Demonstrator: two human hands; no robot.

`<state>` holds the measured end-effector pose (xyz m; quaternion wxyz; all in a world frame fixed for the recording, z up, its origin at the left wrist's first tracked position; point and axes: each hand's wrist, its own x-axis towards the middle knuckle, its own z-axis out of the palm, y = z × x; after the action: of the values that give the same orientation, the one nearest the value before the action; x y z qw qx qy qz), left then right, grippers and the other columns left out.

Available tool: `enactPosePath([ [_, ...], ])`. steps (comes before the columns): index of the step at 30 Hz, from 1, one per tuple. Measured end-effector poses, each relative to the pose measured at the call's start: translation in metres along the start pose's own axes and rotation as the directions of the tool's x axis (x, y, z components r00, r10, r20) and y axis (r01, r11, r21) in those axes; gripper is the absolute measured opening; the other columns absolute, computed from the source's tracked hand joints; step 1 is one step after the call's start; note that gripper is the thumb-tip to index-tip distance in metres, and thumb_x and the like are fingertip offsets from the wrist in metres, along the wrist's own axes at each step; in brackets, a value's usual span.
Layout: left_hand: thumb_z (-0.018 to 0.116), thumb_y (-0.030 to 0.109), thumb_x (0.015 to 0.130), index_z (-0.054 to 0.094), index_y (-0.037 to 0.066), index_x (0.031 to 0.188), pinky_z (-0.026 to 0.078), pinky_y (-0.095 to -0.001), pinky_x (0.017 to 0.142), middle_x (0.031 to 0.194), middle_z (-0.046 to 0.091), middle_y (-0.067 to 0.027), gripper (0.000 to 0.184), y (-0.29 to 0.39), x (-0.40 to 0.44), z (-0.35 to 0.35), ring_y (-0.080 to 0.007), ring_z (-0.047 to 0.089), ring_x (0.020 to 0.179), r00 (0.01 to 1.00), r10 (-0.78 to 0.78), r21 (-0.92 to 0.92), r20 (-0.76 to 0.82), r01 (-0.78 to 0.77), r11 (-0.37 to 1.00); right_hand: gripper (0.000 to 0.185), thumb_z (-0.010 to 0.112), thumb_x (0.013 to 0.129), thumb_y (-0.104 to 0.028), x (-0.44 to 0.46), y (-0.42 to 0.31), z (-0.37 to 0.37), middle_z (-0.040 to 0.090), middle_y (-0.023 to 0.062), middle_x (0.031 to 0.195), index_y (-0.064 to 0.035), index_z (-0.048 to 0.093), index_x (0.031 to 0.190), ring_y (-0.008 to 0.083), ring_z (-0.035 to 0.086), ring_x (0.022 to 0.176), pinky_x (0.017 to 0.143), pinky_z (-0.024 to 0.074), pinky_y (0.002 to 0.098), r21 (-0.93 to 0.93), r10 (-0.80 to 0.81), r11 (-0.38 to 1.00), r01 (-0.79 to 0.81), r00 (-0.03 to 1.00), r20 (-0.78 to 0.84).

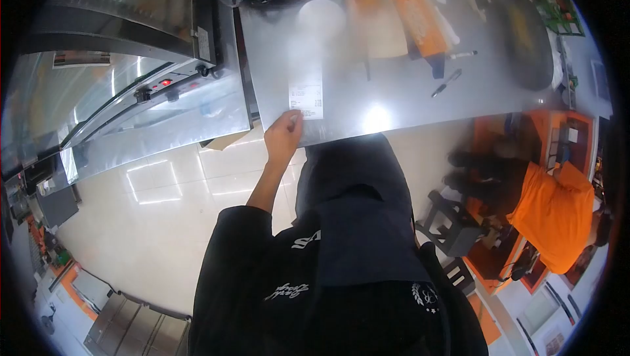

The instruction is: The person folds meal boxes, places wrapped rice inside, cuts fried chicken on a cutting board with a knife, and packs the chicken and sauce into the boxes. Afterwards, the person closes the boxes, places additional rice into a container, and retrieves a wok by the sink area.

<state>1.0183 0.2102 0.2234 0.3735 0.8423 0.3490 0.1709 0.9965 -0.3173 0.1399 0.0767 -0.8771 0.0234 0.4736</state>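
White receipt (306, 95) is narrow and dark-printed.

You see a dark pen (447, 83) near a white marker (463, 55). To your right is an orange-shirted person (554, 217)

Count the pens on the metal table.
2: a white pen near the orange box and a dark pen nearer the front of the table. Others may be hidden.

One wide, round-edged view – head-worn – which looked forward and steeply down, black shirt (361, 316) that sat very near at lower centre, metal table (354, 113) that lay near at upper centre, floor (151, 225) that showed farther off at middle left
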Motion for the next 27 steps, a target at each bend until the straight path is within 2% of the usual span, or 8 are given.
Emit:
enactPosePath([
  [12,0.061,0.017,0.087,0.064,0.004,0.096,0.050,-0.0334,0.064,0.081,0.066,-0.0121,0.016,-0.013,-0.014,0.007,-0.0206,0.064,0.070,0.999,-0.004,0.016,0.039,0.003,1.000,0.034,0.061,0.081,-0.033,0.065,0.012,-0.014,0.068,0.0182,0.084,0.0002,0.069,0.088,0.0242,0.065,0.084,0.077,0.0505,0.0376,0.214,-0.079,0.971,0.105,0.989,-0.124],
  [14,0.057,0.009,0.089,0.055,-0.001,0.088,0.045,-0.0267,0.057,0.074,0.058,-0.0060,0.011,0.029,-0.022,0.013,-0.0121,0.054,0.066,0.984,-0.093,-0.345,-0.155,0.034,0.938,0.035,0.061,0.081,-0.033,0.101,0.011,-0.032,0.068,0.0184,0.084,0.0004,0.069,0.088,0.0241,0.065,0.084,0.077,0.0504,0.0376,0.354,-0.046,0.928,0.117,0.978,-0.203],
  [17,0.060,0.003,0.087,0.036,0.006,0.062,0.033,-0.0283,0.046,0.049,0.035,-0.0028,0.035,0.106,-0.018,0.029,-0.0111,0.033,0.047,0.963,0.083,0.050,-0.256,-0.073,0.996,0.036,0.063,0.078,-0.034,0.163,0.031,-0.078,0.069,0.0172,0.085,-0.0005,0.070,0.087,0.0272,0.064,0.079,0.075,0.0503,0.0380,0.386,-0.136,0.892,0.235,0.954,-0.266],
  [21,0.061,-0.001,0.084,0.030,0.008,0.055,0.032,-0.0301,0.042,0.044,0.034,-0.0060,0.044,0.216,-0.017,0.117,-0.0160,0.033,0.039,0.971,0.239,-0.052,-0.030,-0.240,0.969,0.026,0.064,0.072,-0.026,0.230,0.078,-0.137,0.066,0.0225,0.079,-0.0012,0.070,0.075,0.0311,0.062,0.071,0.065,0.0479,0.0420,0.218,-0.179,0.949,0.228,0.959,-0.221],
  [22,0.060,-0.001,0.084,0.031,0.008,0.055,0.033,-0.0297,0.042,0.045,0.036,-0.0063,0.043,0.246,-0.014,0.152,-0.0158,0.035,0.040,0.958,0.285,-0.129,-0.007,-0.284,0.950,0.024,0.064,0.073,-0.023,0.271,0.118,-0.136,0.068,0.0213,0.081,-0.0010,0.072,0.080,0.0293,0.063,0.070,0.066,0.0486,0.0418,0.048,-0.377,0.913,0.405,0.882,-0.282],
  [23,0.060,-0.001,0.084,0.032,0.008,0.055,0.034,-0.0293,0.043,0.046,0.038,-0.0065,0.041,0.268,-0.012,0.187,-0.0157,0.037,0.041,0.945,0.328,-0.200,0.018,-0.318,0.927,0.020,0.064,0.074,-0.015,0.281,0.124,-0.157,0.070,0.0174,0.082,0.0007,0.072,0.082,0.0254,0.065,0.072,0.068,0.0500,0.0412,0.531,0.056,0.840,0.111,0.956,-0.288],
  [24,0.061,0.000,0.083,0.034,0.007,0.055,0.035,-0.0292,0.044,0.046,0.040,-0.0068,0.040,0.284,-0.011,0.225,-0.0160,0.038,0.041,0.941,0.334,-0.246,0.062,-0.310,0.918,0.018,0.063,0.075,-0.009,0.262,0.137,-0.200,0.071,0.0147,0.082,0.0019,0.073,0.086,0.0229,0.066,0.075,0.069,0.0514,0.0388,0.334,-0.168,0.883,0.329,0.886,-0.431],
  [27,0.064,0.004,0.084,0.041,0.004,0.061,0.038,-0.0302,0.045,0.049,0.047,-0.0078,0.033,0.385,0.001,0.298,-0.0170,0.042,0.043,0.875,0.400,-0.215,0.273,-0.349,0.912,0.016,0.064,0.077,-0.011,0.274,0.185,-0.270,0.071,0.0137,0.080,0.0025,0.071,0.084,0.0216,0.066,0.070,0.064,0.0524,0.0365,0.486,-0.097,0.803,0.345,0.881,-0.464],
])
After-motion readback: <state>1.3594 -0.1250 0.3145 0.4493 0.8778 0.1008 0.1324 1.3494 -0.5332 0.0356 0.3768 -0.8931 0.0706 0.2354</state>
